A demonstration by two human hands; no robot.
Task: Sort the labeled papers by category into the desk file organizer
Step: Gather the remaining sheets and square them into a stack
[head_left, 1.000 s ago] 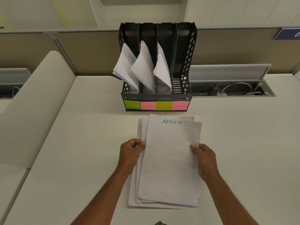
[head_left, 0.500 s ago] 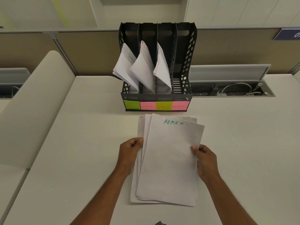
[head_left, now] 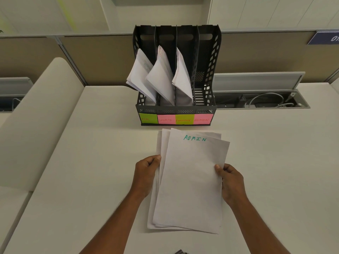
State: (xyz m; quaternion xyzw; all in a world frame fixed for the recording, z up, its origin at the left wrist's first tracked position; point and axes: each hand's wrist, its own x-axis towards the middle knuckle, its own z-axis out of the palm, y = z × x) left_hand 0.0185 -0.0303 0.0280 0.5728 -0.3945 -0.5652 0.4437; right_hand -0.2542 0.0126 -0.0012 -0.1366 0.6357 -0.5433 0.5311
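A black desk file organizer (head_left: 209,70) with four slots stands at the back of the desk, its front notes reading HR, SPORTS, FINANCE and ADMIN. Papers lean in the three left slots; the ADMIN slot on the right is bare. On the desk in front lies a small stack of white papers (head_left: 161,143). The top sheet (head_left: 190,180), marked ADMIN in green, is tilted slightly clockwise. My right hand (head_left: 231,182) pinches its right edge. My left hand (head_left: 146,171) grips the left edge of the sheets under it.
An open cable trough (head_left: 260,101) with wires runs to the right of the organizer. A cream padded divider (head_left: 36,114) borders the desk on the left. A small dark object (head_left: 180,252) peeks in at the bottom edge.
The top ADMIN sheet has slid right and turned slightly clockwise, fanning away from the sheets beneath. Both hands stay on the paper edges.
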